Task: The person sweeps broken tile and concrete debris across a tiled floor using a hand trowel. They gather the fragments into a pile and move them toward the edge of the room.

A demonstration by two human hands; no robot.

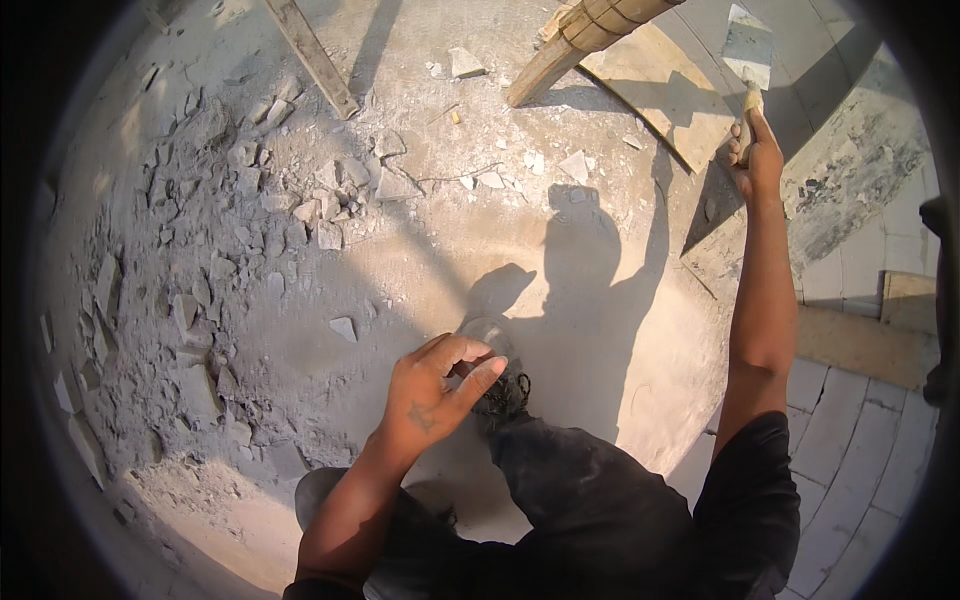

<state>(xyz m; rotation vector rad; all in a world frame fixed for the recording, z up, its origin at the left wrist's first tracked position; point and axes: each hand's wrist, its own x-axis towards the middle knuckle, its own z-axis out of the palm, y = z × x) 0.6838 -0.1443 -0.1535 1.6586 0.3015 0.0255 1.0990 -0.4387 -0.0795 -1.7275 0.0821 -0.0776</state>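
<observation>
A black short-sleeved top is worn, its right sleeve [752, 480] creased and hemmed just above the elbow; of the left sleeve [322, 588], only an edge is shown. Dark trousers [590, 475] are worn, wrinkled and marked with paler patches. One dusty shoe [487, 332] is seen, fitted with dark laces [517, 388]. A dark tattoo [421, 416] is borne by the left hand [432, 385].

Left hand [440, 385] is just left of the outstretched leg [590, 475], elbow bent, fingers loosely curled, thumb right by the index finger, small tattoo near the wrist. Right arm [762, 300]'s way off to that leg's right, nearly straight, right hand [758, 155] wrapped in a grip.
</observation>
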